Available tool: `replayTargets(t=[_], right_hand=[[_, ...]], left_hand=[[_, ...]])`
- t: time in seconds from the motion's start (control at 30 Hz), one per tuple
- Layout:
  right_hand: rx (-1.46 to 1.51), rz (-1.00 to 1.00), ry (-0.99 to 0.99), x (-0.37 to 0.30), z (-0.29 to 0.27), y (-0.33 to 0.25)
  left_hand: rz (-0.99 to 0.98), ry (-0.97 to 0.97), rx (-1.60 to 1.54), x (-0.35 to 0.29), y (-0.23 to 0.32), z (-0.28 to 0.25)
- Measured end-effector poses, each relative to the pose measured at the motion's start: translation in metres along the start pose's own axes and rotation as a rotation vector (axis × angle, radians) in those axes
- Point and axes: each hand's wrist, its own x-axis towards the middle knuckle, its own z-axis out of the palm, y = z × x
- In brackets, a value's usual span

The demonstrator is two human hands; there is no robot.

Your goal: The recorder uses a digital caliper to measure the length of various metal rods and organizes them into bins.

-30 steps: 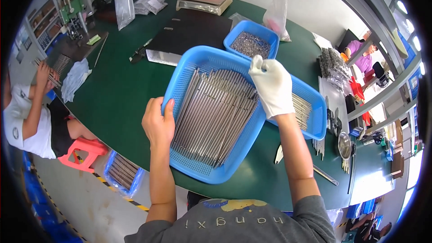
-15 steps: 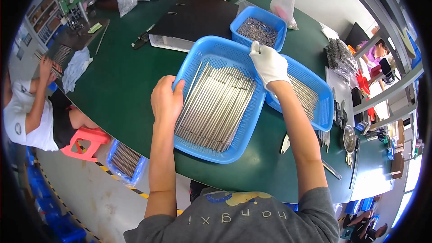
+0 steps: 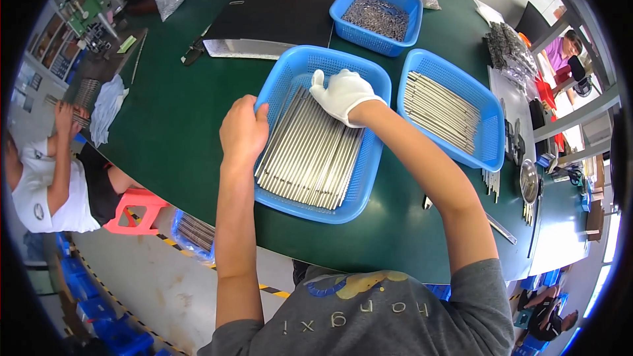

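Note:
A blue perforated plastic basket (image 3: pixel 374 170) sits in front of me on the green table. Many slim silvery metal rods (image 3: pixel 306 158) lie side by side in it, running nearly lengthwise. My bare left hand (image 3: pixel 242 130) grips the basket's left rim, thumb over the edge and fingers hidden outside. Inside the basket, my right hand (image 3: pixel 344 95), in a white glove, rests over the far ends of the rods. Its thumb sticks out to the left, apart from the bent fingers, whose tips are partly hidden. No rod shows lifted in it.
To the right, another blue basket (image 3: pixel 488 102) holds more rods. Beyond stands a smaller blue basket (image 3: pixel 412 36) of small metal parts, beside a black binder (image 3: pixel 277 10). Calipers (image 3: pixel 194 49) lie left of it. A metal bowl (image 3: pixel 529 181) is far right. Someone in white (image 3: pixel 59 184) works at left.
My right hand has left the basket's far right rim and come down onto the rods. The basket now stands apart from the right-hand one. My left hand keeps its hold. The view has shifted.

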Motion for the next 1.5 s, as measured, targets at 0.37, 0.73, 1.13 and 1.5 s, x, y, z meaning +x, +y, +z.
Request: replayTargets(t=[0.37,0.73,1.13,1.5], right_hand=[[0.192,0.032,-0.09,0.016,0.011,-0.009],[0.242,0.02,0.083,0.037,0.038,-0.045],[0.378,0.028,0.074,0.049,0.034,-0.033],[0.18,0.138,-0.03,0.041,0.034,-0.043]], left_hand=[[-0.019,-0.006,0.076,0.001,0.009,-0.002],[0.009,0.002,0.143,0.002,0.012,0.0],[0.001,-0.013,0.088,0.005,0.011,-0.001],[-0.027,-0.039,0.125,0.006,0.014,-0.003]])
